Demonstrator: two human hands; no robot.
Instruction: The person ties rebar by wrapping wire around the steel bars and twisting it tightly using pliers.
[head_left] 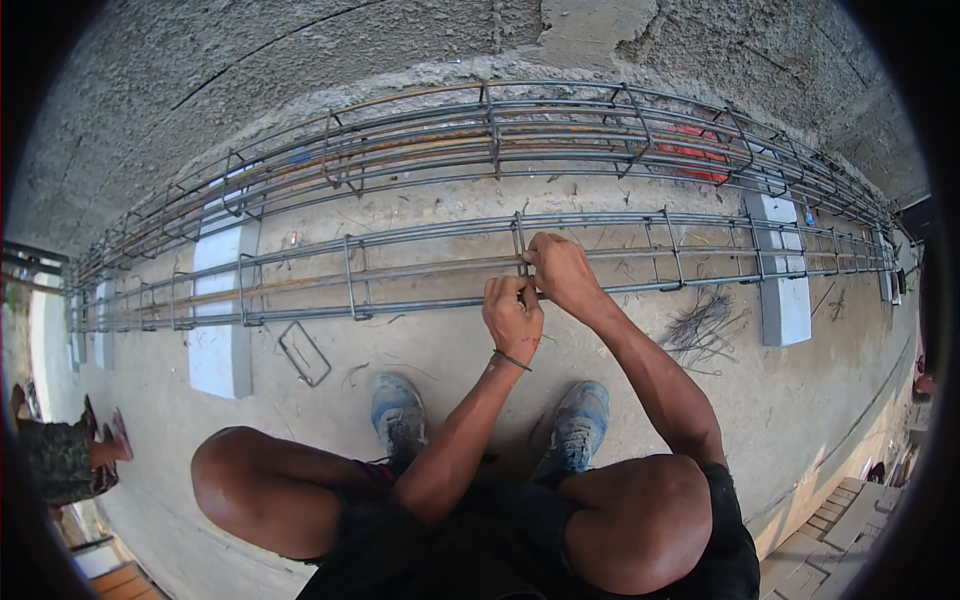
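Note:
A long cage of steel reinforcing bars (349,277) with rectangular stirrups stretches across in front of my shoes. Both my hands meet at its near side, beside one stirrup (519,238) close to the middle. My left hand (513,318) is closed at the lower bars, fingertips pinched together. Just above and to its right, my right hand (563,270) is closed too, its fingers bent against the stirrup and the bars. Whatever is pinched between the fingers is hidden or too small to make out.
Behind lies a second, denser bar cage (492,130) along a rough concrete wall (330,60). Pale blocks (222,345) (785,310) sit beneath the cages. A loose stirrup (313,346) and a tangle of thin wire (705,325) lie on the floor. Another person (70,455) is at far left.

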